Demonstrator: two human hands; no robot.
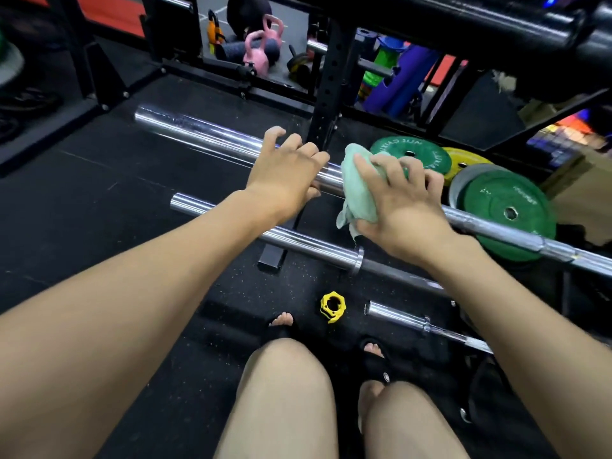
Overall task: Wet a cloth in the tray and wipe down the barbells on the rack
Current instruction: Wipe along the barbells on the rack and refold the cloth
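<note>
Both hands are on the top barbell (205,135), side by side with a small gap between them. The left hand (286,168) lies over the chrome sleeve with fingers curled across its top and the thumb beneath; it appears to grip the bar. The right hand (399,202) presses a pale green cloth (356,190) against the same bar, fingers spread and bent over the fabric, thumb pinching its lower edge. The cloth is bunched round the bar, with one loose corner hanging below.

The top barbell runs from upper left down to lower right. A second barbell (275,235) lies below it, roughly parallel, and the end of a third barbell (397,314) shows lower still, near the person's knees. A black rack upright (328,94) stands just behind the hands.

A yellow collar clamp (332,306) lies on the black rubber floor (99,200), beside the third barbell's end. Green weight plates (506,207) and a yellow plate (463,162) lean together behind the right hand. Pink kettlebells (260,49) sit on the floor well beyond the rack. The tray cannot be seen.
</note>
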